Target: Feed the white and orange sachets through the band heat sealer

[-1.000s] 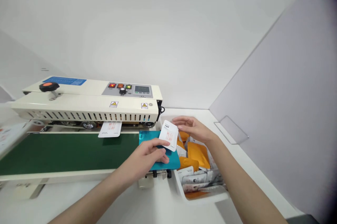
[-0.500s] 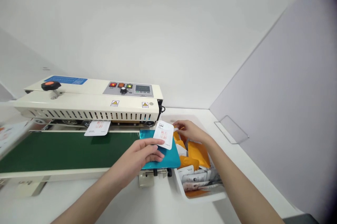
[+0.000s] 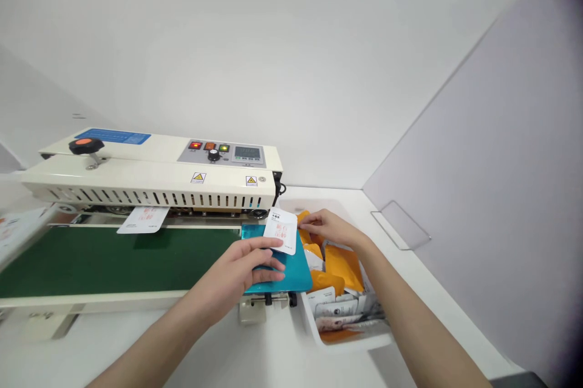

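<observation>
The left hand (image 3: pixel 241 269) is pinching a white sachet (image 3: pixel 281 231) over the teal plate (image 3: pixel 291 272) at the sealer's infeed. The right hand (image 3: pixel 330 229), fingers curled, is gripping an orange packet (image 3: pixel 304 218) above the white tray (image 3: pixel 319 330).

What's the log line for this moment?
left hand: holds white pouch | right hand: in tray on orange pouch | belt: one pouch

White pouches out of the tray: we count two, one held (image 3: pixel 281 231), one under the sealer (image 3: pixel 143 219)
Hands: we see two
Sealing machines: one (image 3: pixel 155 176)
Trays: one (image 3: pixel 314 321)
</observation>
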`<state>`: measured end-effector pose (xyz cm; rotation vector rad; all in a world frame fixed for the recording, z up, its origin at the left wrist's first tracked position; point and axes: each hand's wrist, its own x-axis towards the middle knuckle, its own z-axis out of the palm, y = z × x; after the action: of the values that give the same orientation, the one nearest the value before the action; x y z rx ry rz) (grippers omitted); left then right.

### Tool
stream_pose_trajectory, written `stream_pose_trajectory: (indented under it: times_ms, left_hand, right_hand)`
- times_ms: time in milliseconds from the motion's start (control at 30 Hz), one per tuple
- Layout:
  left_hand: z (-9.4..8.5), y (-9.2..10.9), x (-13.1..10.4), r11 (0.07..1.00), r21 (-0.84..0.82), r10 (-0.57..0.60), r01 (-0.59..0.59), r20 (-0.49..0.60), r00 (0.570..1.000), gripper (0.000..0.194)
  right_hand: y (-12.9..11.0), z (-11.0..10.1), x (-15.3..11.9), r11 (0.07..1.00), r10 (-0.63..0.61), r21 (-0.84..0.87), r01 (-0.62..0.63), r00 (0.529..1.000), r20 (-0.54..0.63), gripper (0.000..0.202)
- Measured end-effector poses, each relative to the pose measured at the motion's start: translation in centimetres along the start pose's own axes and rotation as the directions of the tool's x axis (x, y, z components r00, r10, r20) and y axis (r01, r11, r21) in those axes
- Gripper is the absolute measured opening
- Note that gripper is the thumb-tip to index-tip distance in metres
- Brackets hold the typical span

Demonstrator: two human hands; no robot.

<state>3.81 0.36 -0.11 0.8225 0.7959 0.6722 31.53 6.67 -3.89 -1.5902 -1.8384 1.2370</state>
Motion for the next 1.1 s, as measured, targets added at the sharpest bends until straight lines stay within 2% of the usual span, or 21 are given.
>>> stream_pose_trajectory:
  times_ms: [133, 333, 400, 600, 733, 1100]
  left_hand:
    - [-0.2, -0.1, 0.1, 1.0, -0.004, 0.01, -0.01, 0.012, 1.0, 0.03]
    - [-0.5, -0.2, 0.4, 0.999, 0.011, -0.044, 0.043, 0.035, 0.998, 0.036]
    - [-0.5, -0.1, 0.4, 0.999, 0.007, -0.047, 0.047, 0.036, 0.998, 0.036]
    - [-0.5, -0.1, 0.3, 0.999, -0.001, -0.038, 0.038, 0.039, 0.999, 0.037]
    - [-0.4, 0.0, 0.3, 0.999, 0.001, -0.036, 0.036, 0.029, 0.999, 0.038]
    - [-0.5, 0.2, 0.9, 1.0, -0.014, 0.017, -0.018, -0.036, 0.999, 0.034]
  right_hand:
    - [-0.2, 0.0, -0.1, 0.999, 0.047, -0.008, -0.047, 0.996, 0.07, 0.044]
    - [0.2, -0.3, -0.1, 0.949, -0.112, -0.281, 0.146, 0.984, 0.136, 0.023]
    - [0.5, -0.4, 0.0, 0.95, -0.091, -0.288, 0.118, 0.99, 0.107, 0.024]
    - [0.9, -0.3, 0.2, 0.988, 0.059, -0.143, -0.065, 0.997, -0.045, 0.033]
    - [0.9, -0.4, 0.3, 0.975, 0.037, -0.213, -0.056, 0.995, -0.094, 0.035]
    - [1.2, -0.5, 0.5, 0.96, -0.007, -0.278, -0.02, 0.995, -0.097, 0.037]
